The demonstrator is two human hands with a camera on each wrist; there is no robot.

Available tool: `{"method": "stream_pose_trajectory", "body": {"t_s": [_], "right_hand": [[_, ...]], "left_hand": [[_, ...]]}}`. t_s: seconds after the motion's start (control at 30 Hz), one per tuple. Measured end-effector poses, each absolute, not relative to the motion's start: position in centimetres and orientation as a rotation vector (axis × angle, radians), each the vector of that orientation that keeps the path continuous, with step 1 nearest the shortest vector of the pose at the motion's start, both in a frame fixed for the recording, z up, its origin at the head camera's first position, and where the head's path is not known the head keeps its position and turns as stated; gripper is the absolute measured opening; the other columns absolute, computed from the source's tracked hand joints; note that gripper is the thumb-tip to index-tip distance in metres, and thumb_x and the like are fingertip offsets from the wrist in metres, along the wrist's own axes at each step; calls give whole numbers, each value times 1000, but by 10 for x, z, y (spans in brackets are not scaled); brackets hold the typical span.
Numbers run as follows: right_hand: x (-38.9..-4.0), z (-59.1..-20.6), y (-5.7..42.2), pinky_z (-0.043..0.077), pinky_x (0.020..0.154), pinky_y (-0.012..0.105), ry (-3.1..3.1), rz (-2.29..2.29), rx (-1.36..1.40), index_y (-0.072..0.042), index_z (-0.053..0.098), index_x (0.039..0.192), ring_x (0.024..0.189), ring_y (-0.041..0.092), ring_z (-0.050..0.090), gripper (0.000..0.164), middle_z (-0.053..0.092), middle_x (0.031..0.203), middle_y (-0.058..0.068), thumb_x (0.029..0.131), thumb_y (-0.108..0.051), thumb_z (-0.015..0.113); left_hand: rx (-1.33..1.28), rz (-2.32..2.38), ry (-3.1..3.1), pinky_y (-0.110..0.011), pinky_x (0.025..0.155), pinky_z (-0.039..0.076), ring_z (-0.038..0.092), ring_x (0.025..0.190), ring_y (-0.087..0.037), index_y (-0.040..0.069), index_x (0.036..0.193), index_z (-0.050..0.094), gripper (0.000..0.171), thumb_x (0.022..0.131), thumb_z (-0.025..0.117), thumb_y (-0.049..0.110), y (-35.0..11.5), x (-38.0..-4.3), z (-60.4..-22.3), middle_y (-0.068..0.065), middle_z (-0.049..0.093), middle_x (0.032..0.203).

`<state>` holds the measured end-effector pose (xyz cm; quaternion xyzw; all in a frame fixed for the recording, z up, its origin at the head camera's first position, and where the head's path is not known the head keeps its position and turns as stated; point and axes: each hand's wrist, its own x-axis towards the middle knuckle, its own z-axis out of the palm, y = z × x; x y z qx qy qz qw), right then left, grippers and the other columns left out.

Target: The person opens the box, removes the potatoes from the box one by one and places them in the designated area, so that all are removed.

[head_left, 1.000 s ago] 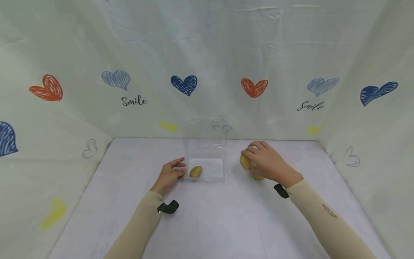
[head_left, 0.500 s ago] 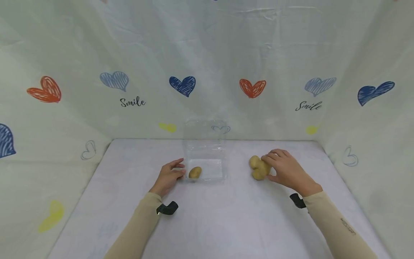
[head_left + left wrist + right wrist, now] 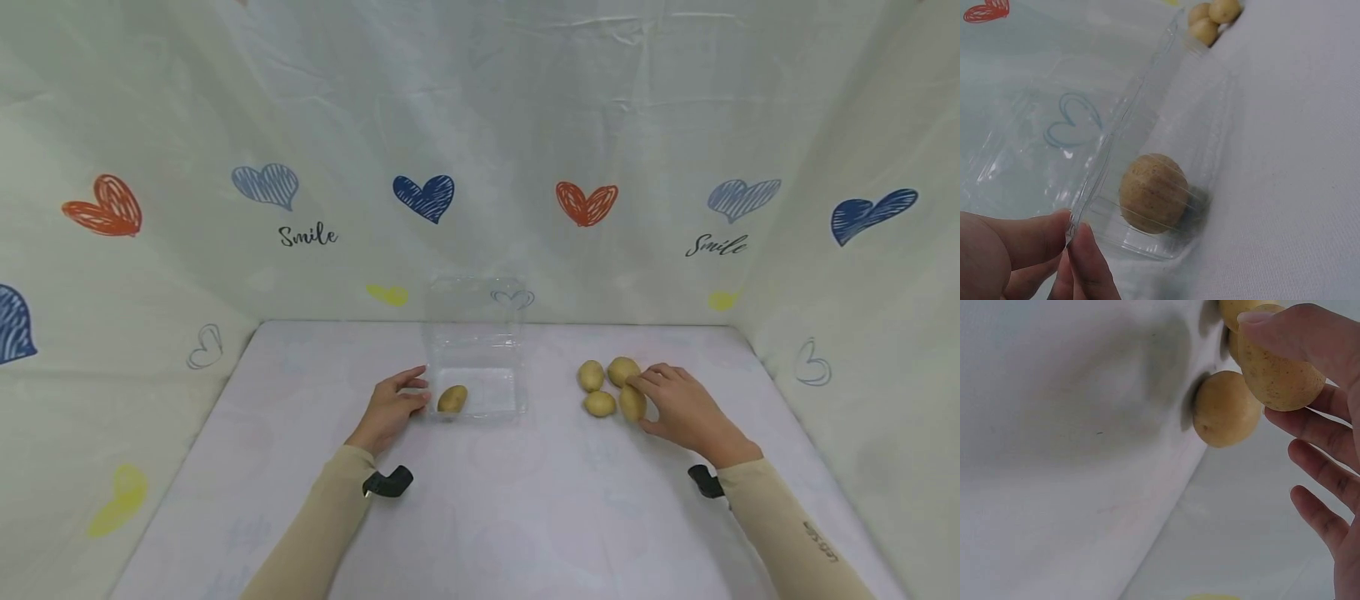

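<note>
An open clear plastic container (image 3: 491, 388) stands mid-table with its lid raised at the back. Inside lies one potato (image 3: 452, 400), near the left front corner. My left hand (image 3: 387, 408) pinches the container's rim between thumb and fingers, plainest in the left wrist view. To the right, my right hand (image 3: 692, 417) holds a potato (image 3: 1282, 378) between thumb and fingertips. Beside it sit three more: one potato (image 3: 623, 372) behind, another potato (image 3: 591, 376) at the back left, and a third potato (image 3: 600, 404) at the front left.
A white cloth covers the table (image 3: 510, 508). Behind it and at both sides hangs a pale curtain (image 3: 495, 125) printed with hearts and "Smile". Each wrist wears a dark strap piece, such as the black mount (image 3: 388, 482) at the left.
My right hand has moved right and towards me, past the other potatoes, which now show more fully and spread apart. The left hand stays at the container.
</note>
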<state>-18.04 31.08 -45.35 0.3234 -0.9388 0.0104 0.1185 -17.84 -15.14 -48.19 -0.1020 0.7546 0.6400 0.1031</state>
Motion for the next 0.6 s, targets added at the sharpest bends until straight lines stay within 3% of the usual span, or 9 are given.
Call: {"method": "stream_pose_trajectory", "body": {"t_s": [0.6], "right_hand": [[-184, -473, 318, 54, 96, 55, -2810, 11, 910, 3, 72, 121, 108, 37, 64, 59, 74, 110, 15, 72, -17, 97]], "left_hand": [[-302, 1878, 2238, -28, 85, 55, 63, 90, -15, 1, 155, 50, 57, 101, 65, -5, -152, -177, -481, -21, 59, 134]]}}
